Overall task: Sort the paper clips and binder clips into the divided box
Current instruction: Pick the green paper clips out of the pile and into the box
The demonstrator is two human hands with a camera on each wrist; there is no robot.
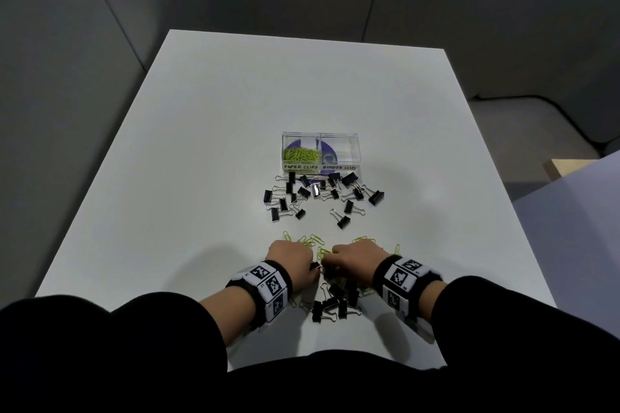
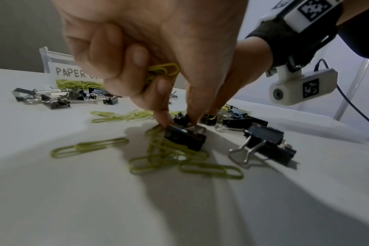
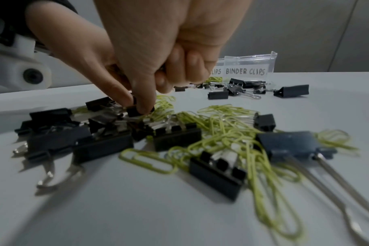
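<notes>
Grey walls stand behind a white table. Far out on the table sits a clear box with two parts. Its left part says PAPER CLIPS and has green paper clips in it. Its right part says BINDER CLIPS, and I see no clips in it. Black binder clips lie spread out just in front of the box. Near the person lies a mixed pile of black binder clips and green paper clips. Both hands are down at this pile, close together. The left hand has its fingers curled around a few green clips, and its fingertips touch a small black clip on the table. The right hand is curled too, and its thumb and finger pinch a little black clip.
</notes>
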